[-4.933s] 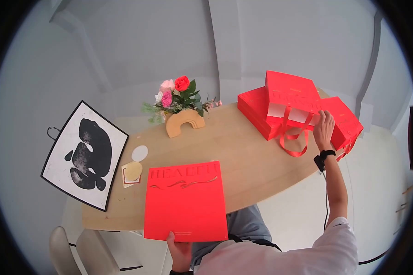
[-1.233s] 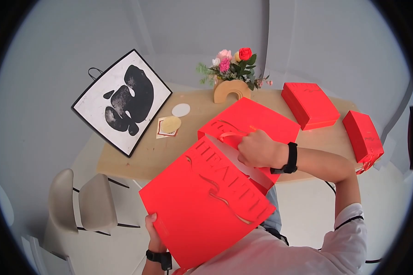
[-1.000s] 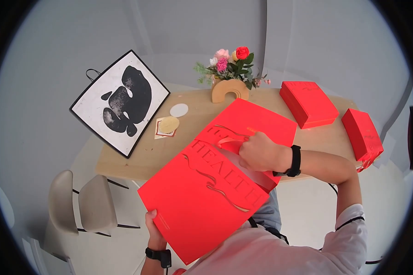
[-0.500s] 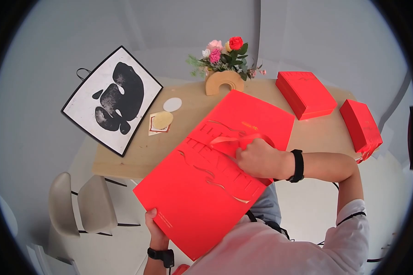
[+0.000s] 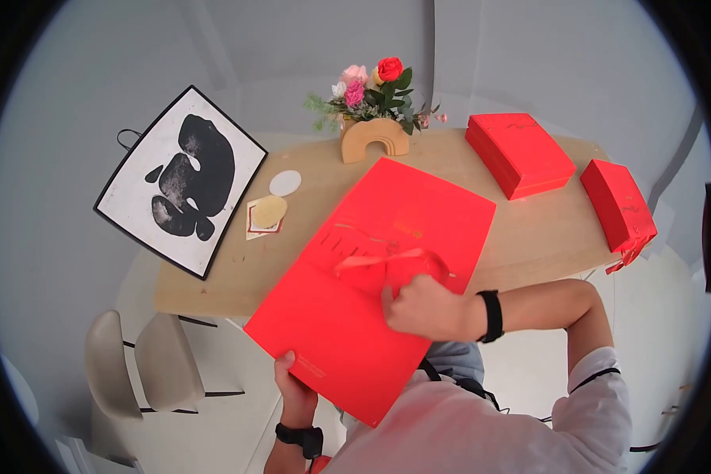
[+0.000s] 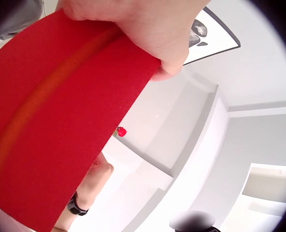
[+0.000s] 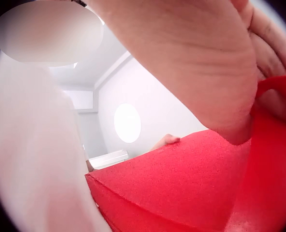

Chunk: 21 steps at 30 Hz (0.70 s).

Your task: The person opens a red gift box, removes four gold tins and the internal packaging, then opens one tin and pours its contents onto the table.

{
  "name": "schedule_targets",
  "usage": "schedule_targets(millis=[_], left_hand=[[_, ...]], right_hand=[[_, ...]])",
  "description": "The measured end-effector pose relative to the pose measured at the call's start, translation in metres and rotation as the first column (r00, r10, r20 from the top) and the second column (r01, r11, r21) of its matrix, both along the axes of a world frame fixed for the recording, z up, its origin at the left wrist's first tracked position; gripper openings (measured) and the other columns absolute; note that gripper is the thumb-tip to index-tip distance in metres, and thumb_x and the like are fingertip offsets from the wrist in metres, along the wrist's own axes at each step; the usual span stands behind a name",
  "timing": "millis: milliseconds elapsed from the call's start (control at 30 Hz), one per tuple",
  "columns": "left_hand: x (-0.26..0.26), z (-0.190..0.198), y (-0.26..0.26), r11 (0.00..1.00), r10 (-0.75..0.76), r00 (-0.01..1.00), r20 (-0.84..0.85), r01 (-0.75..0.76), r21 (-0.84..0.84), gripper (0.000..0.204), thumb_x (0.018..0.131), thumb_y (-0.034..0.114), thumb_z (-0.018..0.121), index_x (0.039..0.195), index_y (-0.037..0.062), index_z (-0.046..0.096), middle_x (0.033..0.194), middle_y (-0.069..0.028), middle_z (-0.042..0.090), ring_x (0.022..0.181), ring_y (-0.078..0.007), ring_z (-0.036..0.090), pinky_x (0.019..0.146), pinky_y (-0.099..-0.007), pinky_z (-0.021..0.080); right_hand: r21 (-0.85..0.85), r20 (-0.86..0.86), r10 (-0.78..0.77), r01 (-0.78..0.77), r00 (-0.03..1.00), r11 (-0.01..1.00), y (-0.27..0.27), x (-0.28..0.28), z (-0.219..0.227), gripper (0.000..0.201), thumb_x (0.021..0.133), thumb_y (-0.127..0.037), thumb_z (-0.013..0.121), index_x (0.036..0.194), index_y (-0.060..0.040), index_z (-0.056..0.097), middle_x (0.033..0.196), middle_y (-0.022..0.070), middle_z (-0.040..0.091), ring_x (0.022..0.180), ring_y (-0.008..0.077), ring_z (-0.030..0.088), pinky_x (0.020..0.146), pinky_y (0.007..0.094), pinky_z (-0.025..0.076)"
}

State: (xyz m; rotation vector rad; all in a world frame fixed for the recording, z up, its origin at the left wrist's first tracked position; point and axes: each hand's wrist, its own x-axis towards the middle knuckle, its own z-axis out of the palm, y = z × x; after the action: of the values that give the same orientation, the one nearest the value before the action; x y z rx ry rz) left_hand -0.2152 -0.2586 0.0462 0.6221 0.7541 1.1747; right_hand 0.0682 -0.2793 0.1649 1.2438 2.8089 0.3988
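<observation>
A flat red box [image 5: 336, 347] lies tilted at the person's front, its far end inside a red gift bag [image 5: 442, 193] that lies over the table edge with its mouth toward the body. My left hand [image 5: 294, 387] grips the box's near left edge, thumb on top; in the left wrist view the left hand [image 6: 138, 21] curls over this edge. My right hand [image 5: 433, 312], closed into a fist, holds the bag's red ribbon handle [image 5: 407, 254] at the bag's mouth. The right wrist view has the ribbon [image 7: 278, 84] running through the right hand's [image 7: 196, 63] curled fingers.
A thick red box [image 5: 521, 154] and a smaller red bag [image 5: 620, 205] stand on the wooden table [image 5: 545, 241] at right. Flowers in an arch vase [image 5: 375, 138] are at the back. Left are a framed picture [image 5: 186, 182], round discs [image 5: 284, 183] and chairs [image 5: 166, 363].
The right hand, first at the red stack, has brought the bag to the front. The box has slid forward into it under the left hand, its raised lettering now covered.
</observation>
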Motion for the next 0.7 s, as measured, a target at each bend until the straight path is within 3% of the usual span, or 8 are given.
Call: schedule_targets(millis=[167, 233, 300, 400, 433, 500, 667, 700], left_hand=[[0.017, 0.0, 0.003, 0.999, -0.008, 0.997, -0.082, 0.004, -0.052, 0.066, 0.086, 0.038, 0.06, 0.139, 0.0013, 0.047, 0.133, -0.0146, 0.059, 0.121, -0.0294, 0.061, 0.1, -0.0426, 0.051], [0.015, -0.004, 0.005, 0.999, -0.03, 0.996, -0.079, 0.026, -0.047, 0.066, 0.086, 0.039, 0.059, 0.139, 0.0016, 0.047, 0.134, -0.0141, 0.059, 0.123, -0.029, 0.06, 0.101, -0.0423, 0.05], [0.013, -0.01, 0.005, 0.998, -0.039, 0.997, -0.066, 0.037, -0.042, 0.065, 0.087, 0.04, 0.058, 0.139, 0.0019, 0.047, 0.135, -0.0137, 0.059, 0.125, -0.0285, 0.059, 0.102, -0.042, 0.049], [0.009, -0.021, 0.006, 0.998, -0.04, 0.997, -0.06, 0.037, -0.058, 0.068, 0.087, 0.042, 0.06, 0.14, 0.0016, 0.046, 0.133, -0.0133, 0.059, 0.124, -0.029, 0.059, 0.101, -0.043, 0.05], [0.007, -0.024, 0.005, 0.997, -0.038, 0.997, -0.071, 0.033, -0.064, 0.067, 0.089, 0.044, 0.059, 0.14, 0.0019, 0.046, 0.134, -0.0132, 0.059, 0.124, -0.0286, 0.059, 0.102, -0.0428, 0.049], [0.007, -0.03, 0.005, 0.998, -0.032, 0.996, -0.078, 0.027, -0.063, 0.067, 0.091, 0.046, 0.057, 0.14, 0.0021, 0.046, 0.135, -0.0131, 0.059, 0.124, -0.0282, 0.059, 0.102, -0.0426, 0.049], [0.015, -0.027, 0.008, 0.996, -0.03, 0.996, -0.083, 0.022, -0.09, 0.064, 0.1, 0.052, 0.045, 0.143, 0.0038, 0.045, 0.14, -0.0127, 0.057, 0.126, -0.0272, 0.057, 0.104, -0.0421, 0.047], [0.018, -0.026, 0.01, 0.996, -0.027, 0.996, -0.083, 0.02, -0.083, 0.064, 0.1, 0.052, 0.045, 0.143, 0.0038, 0.045, 0.14, -0.0127, 0.057, 0.126, -0.0272, 0.057, 0.104, -0.0421, 0.047]], right_hand=[[-0.023, 0.053, -0.076, 0.077, 0.996, 0.997, -0.006, -0.005, -0.018, 0.041, 0.074, -0.015, 0.07, 0.104, 0.0123, 0.067, 0.058, 0.0113, 0.062, 0.055, 0.0226, 0.067, 0.047, 0.0354, 0.049], [-0.121, -0.327, -0.329, 0.306, 0.886, 0.944, 0.0, 0.015, -0.001, 0.031, 0.087, -0.033, 0.066, 0.07, -0.0072, 0.07, 0.062, 0.0132, 0.063, 0.057, 0.0276, 0.066, 0.049, 0.0413, 0.049], [-0.153, -0.409, -0.539, 0.527, 0.737, 0.836, 0.021, 0.053, 0.014, 0.044, 0.094, -0.047, 0.057, 0.08, -0.0076, 0.071, 0.053, 0.0133, 0.058, 0.055, 0.0331, 0.064, 0.051, 0.0444, 0.051], [-0.181, -0.587, -0.622, 0.665, 0.518, 0.725, 0.059, 0.135, -0.001, 0.051, 0.097, -0.049, 0.056, 0.118, -0.0036, 0.066, 0.097, 0.0263, 0.07, 0.094, 0.0406, 0.068, 0.082, 0.0479, 0.055], [-0.341, -0.57, -0.718, 0.68, 0.4, 0.65, 0.069, 0.166, -0.012, 0.067, 0.098, -0.055, 0.052, 0.132, 0.0027, 0.058, 0.13, 0.0307, 0.06, 0.125, 0.0414, 0.057, 0.104, 0.0449, 0.047], [-0.475, -0.419, -0.864, 0.743, 0.28, 0.472, 0.082, 0.211, -0.033, 0.08, 0.099, -0.061, 0.046, 0.142, 0.0063, 0.049, 0.144, 0.0284, 0.052, 0.137, 0.037, 0.048, 0.114, 0.0409, 0.039], [-0.861, -0.341, -0.909, 0.308, 0.24, 0.404, 0.078, 0.24, -0.053, 0.082, 0.101, -0.064, 0.041, 0.15, 0.0012, 0.042, 0.15, 0.0176, 0.051, 0.138, 0.0277, 0.049, 0.115, 0.038, 0.037], [-0.923, -0.359, -0.929, 0.116, 0.087, 0.368, 0.073, 0.238, -0.051, 0.08, 0.101, -0.064, 0.041, 0.15, -0.0007, 0.044, 0.15, 0.0151, 0.052, 0.137, 0.0254, 0.051, 0.114, 0.0369, 0.039]])
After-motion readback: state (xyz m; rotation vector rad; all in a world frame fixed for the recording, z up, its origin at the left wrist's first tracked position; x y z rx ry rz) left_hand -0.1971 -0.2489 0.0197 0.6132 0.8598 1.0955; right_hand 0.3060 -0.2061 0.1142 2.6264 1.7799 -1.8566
